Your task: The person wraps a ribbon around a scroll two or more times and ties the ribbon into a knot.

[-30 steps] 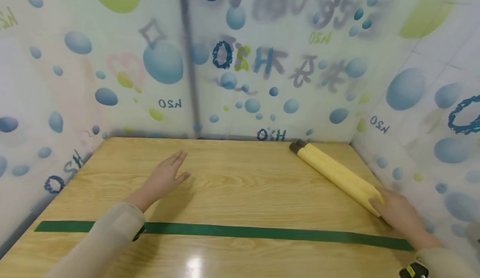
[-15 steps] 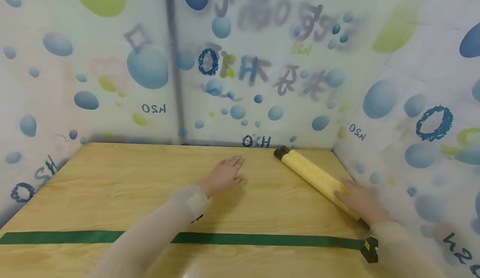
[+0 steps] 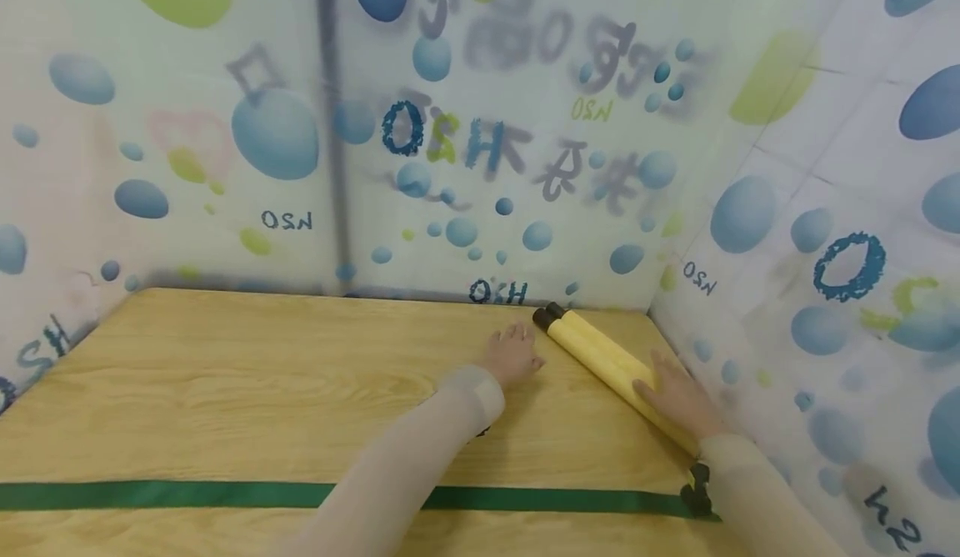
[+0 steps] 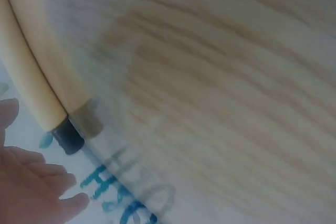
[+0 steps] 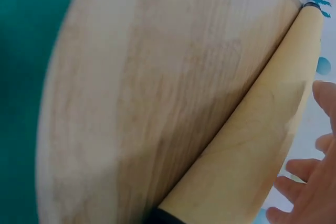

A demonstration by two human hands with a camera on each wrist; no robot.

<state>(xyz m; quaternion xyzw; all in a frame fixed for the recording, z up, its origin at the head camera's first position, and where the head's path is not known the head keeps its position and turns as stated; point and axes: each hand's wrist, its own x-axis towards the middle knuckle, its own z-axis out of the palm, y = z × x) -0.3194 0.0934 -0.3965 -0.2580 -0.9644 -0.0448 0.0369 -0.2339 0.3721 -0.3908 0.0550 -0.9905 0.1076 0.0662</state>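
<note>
The long yellow cylindrical roll with black ends (image 3: 611, 363), perhaps paper or cloth, lies slantwise at the right of the pale wood-grained tabletop (image 3: 285, 390). It looks light, stiff lengthwise, easily dented; its ends seem the firmest hold. Neither hand grips: the left hand (image 3: 513, 354) is near the far end, the right hand (image 3: 684, 398) loosely spread along the nearer half

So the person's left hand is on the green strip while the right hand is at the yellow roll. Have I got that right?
Not the left hand: the head view shows it well beyond the green strip, near the far end of the yellow roll. The right hand is at the roll, as you say.
</note>
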